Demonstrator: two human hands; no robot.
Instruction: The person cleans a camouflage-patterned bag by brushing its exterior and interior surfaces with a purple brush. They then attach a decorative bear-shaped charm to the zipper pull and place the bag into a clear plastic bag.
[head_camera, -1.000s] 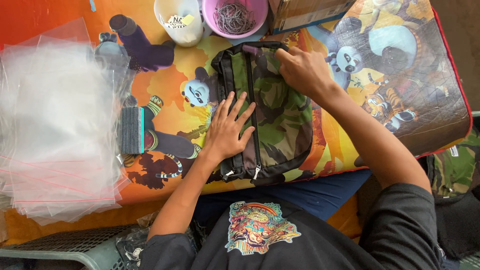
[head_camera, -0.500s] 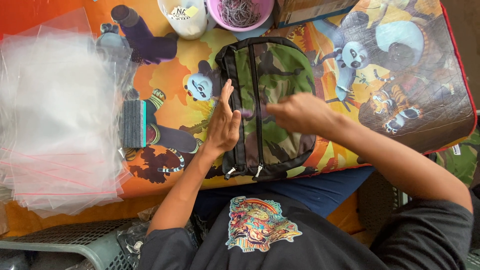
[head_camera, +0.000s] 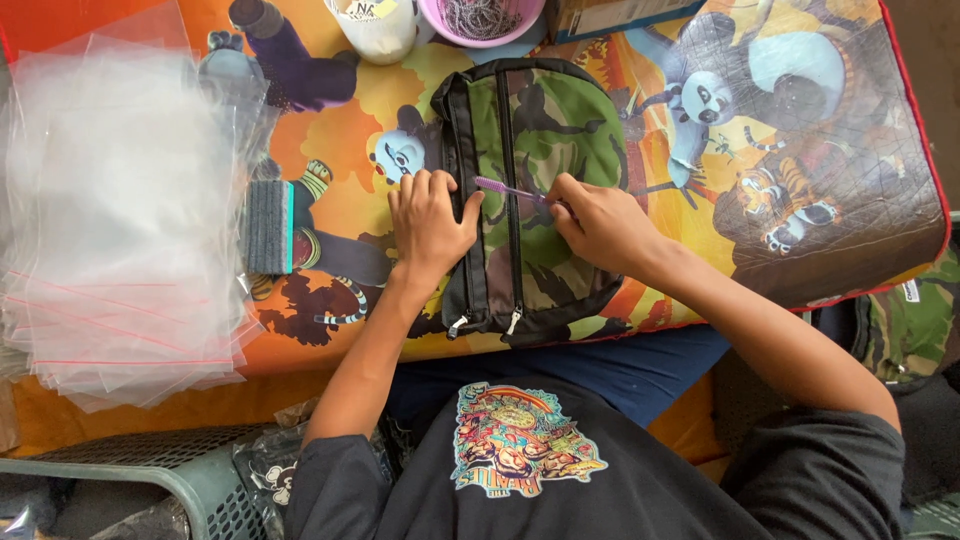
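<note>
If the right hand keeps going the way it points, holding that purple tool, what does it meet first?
The right hand points across the camouflage bag toward the left hand; the purple tool's tip would probably reach its thumb first.

Cartoon-printed table cover (head_camera: 330, 140), grey basket (head_camera: 190, 490) below in daylight

Matt camouflage cloth bag (head_camera: 540, 190) (metal zip pulls), glossy clear plastic sleeves (head_camera: 120, 210).

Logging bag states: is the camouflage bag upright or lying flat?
Lying flat: the camouflage bag rests front side up on the printed table cover, both zipper pulls toward the person.
</note>
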